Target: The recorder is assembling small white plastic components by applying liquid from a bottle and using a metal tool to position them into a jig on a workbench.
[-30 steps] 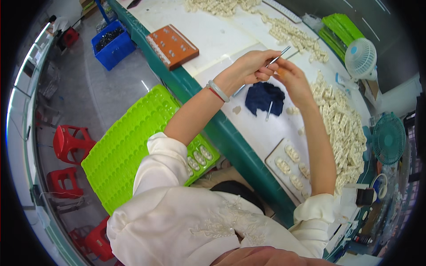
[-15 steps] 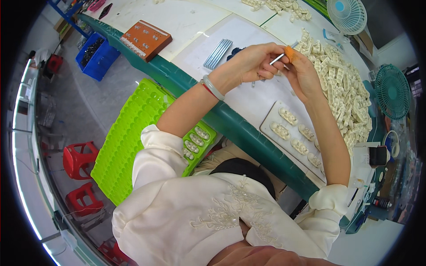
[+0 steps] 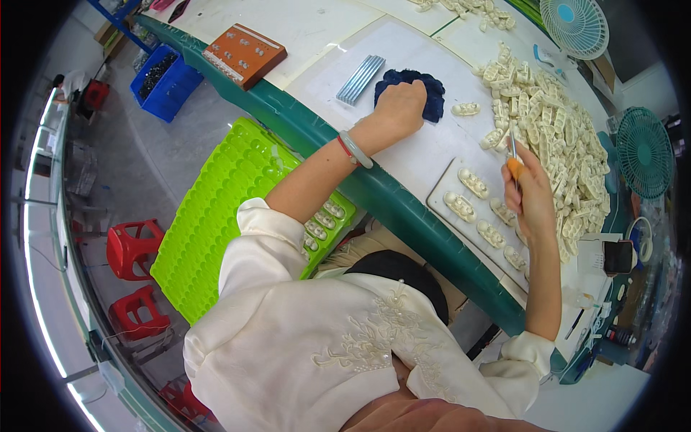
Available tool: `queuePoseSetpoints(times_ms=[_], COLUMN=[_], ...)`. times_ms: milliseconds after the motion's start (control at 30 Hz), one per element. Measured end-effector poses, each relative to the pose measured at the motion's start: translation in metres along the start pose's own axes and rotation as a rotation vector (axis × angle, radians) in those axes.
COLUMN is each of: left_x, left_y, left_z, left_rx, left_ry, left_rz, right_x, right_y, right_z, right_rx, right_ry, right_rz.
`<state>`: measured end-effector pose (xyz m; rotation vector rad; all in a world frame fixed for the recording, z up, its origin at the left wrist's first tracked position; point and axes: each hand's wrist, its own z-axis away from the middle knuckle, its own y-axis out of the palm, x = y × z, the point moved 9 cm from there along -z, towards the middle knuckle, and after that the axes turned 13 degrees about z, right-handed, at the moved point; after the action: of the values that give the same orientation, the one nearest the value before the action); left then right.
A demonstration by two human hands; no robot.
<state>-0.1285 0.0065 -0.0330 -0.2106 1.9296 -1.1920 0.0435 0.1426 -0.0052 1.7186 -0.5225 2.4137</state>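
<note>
Left hand (image 3: 400, 108) fisted on dark cloth (image 3: 432, 97); right hand (image 3: 531, 193) gripping orange-handled tool (image 3: 514, 160) upright.

Small assembly workshop: long white bench (image 3: 324, 43) with green edge, heap of cream plastic parts (image 3: 554, 122), sorting trays (image 3: 216, 216), blue parts bin (image 3: 162, 79), desk fans (image 3: 644, 151), red stools (image 3: 133, 248) on bare concrete floor.
</note>
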Motion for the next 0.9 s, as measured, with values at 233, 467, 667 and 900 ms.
queuePoseSetpoints(times_ms=[233,467,667,900], left_x=[-0.005,-0.006,-0.061,-0.113], left_y=[0.003,0.018,0.035,0.065], left_z=[-0.011,-0.028,-0.023,-0.009], left_rx=[0.234,0.328,0.625,0.943], left_ry=[-0.211,-0.323,-0.219,-0.172], left_rz=[1.076,1.505,1.743,1.866], right_x=[-0.003,0.019,0.007,0.01], right_y=[-0.019,-0.008,-0.04,-0.069], right_z=[0.031,0.041,0.024,0.027], right_rx=[-0.052,-0.124,-0.1,-0.345], right_ry=[-0.228,-0.434,-0.425,-0.415], right_rz=[-0.094,-0.14,-0.301,-0.238])
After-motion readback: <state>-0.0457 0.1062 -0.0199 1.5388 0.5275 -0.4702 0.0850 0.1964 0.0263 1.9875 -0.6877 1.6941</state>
